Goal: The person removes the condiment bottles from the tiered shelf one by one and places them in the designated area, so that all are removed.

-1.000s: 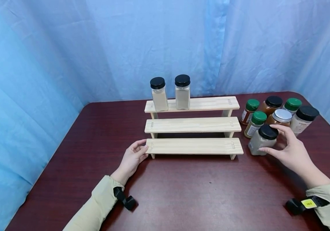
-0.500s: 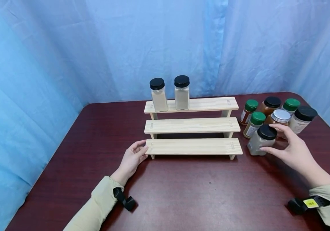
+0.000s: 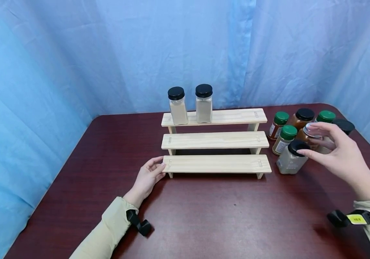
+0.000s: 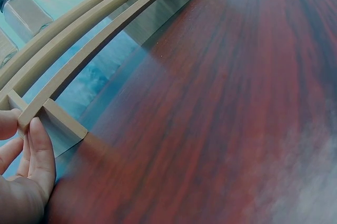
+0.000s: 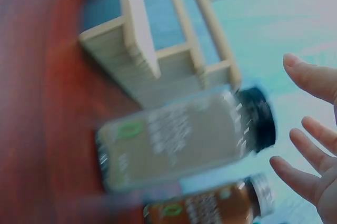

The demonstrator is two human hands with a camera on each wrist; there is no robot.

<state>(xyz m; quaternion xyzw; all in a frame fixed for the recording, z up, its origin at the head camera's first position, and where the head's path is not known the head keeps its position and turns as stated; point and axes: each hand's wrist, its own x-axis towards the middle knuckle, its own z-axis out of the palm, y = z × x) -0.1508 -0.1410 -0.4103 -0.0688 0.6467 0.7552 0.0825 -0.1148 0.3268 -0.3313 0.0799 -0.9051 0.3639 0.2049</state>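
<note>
A three-tier wooden spice rack [image 3: 217, 164] stands on the dark red table [image 3: 204, 212]. My left hand [image 3: 147, 177] pinches the left end of its lowest tier; the left wrist view shows thumb and fingers on either side of that wooden board [image 4: 68, 77]. Right of the rack, a grey-filled spice jar [image 3: 289, 163] with a black lid sits upright. Over and beside it hovers my right hand [image 3: 341, 154], fingers spread and holding nothing. In the right wrist view, the fingertips are apart from the jar's lid [image 5: 258, 120].
Two black-lidded jars, one [image 3: 179, 112] left of the other [image 3: 204, 110], stand on the top tier. Behind the grey jar cluster several more: green-lidded jars [image 3: 282, 142], a silver-lidded one [image 5: 210, 205] and black-lidded ones [image 3: 301, 118]. Blue curtains [image 3: 172, 46] hang around the table.
My right hand has let go of the grey-filled jar and moved up and to the right, its fingers opening. The jar stays in place. My left hand keeps its hold on the rack.
</note>
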